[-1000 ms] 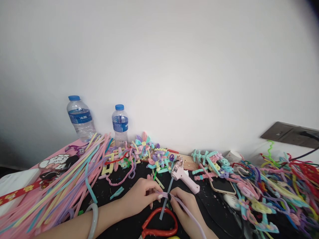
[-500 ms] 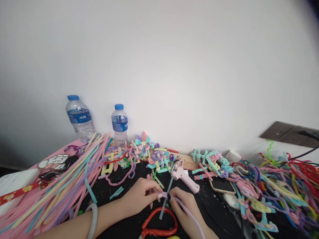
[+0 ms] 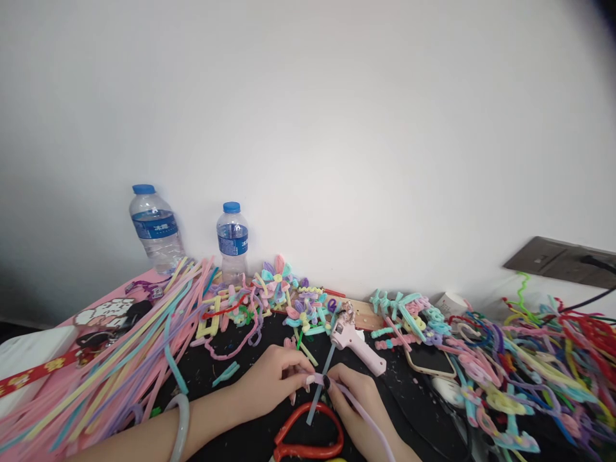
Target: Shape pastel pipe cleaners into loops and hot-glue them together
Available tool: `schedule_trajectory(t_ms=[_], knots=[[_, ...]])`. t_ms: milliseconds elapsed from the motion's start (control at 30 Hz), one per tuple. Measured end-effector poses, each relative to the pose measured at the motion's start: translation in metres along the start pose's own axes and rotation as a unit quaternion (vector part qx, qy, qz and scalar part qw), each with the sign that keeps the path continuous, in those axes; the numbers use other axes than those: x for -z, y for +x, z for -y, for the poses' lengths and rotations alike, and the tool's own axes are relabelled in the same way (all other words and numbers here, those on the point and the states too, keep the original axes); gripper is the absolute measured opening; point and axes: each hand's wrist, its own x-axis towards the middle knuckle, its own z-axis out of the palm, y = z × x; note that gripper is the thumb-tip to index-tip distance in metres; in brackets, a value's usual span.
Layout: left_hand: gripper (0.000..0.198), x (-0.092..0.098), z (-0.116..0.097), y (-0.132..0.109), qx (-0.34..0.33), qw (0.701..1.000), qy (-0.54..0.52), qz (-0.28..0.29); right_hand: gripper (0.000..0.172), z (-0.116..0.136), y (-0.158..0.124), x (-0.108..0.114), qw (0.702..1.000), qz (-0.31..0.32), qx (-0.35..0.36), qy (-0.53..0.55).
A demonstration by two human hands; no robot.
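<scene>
A lilac pipe cleaner is pinched between my two hands, its long end trailing down over my right palm. My left hand closes thumb and fingertips on its short end. My right hand grips it a few centimetres away, thumb against finger. Beneath the fingers a translucent glue stick runs out from the back of a pink hot glue gun, which lies on the black mat just beyond. Red-handled scissors rest in front of my hands, partly out of view.
Loose pastel pipe cleaners spread across the left. Finished pipe-cleaner flowers and shapes line the wall, near two water bottles. A phone and a tangled multicoloured heap lie right, below a wall socket.
Almost nothing differs. Both hands keep their pinch on the lilac pipe cleaner, and the view has shifted very slightly.
</scene>
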Motion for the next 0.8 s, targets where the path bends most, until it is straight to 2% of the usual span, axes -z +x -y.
schedule_trajectory(t_ms=[800], knots=[[0.022,-0.0007,0.0056,0.0027,-0.001,0.999,-0.037,0.003,0.023,-0.0059,-0.0012,-0.0013,0.999,0.000,0.034,-0.013]])
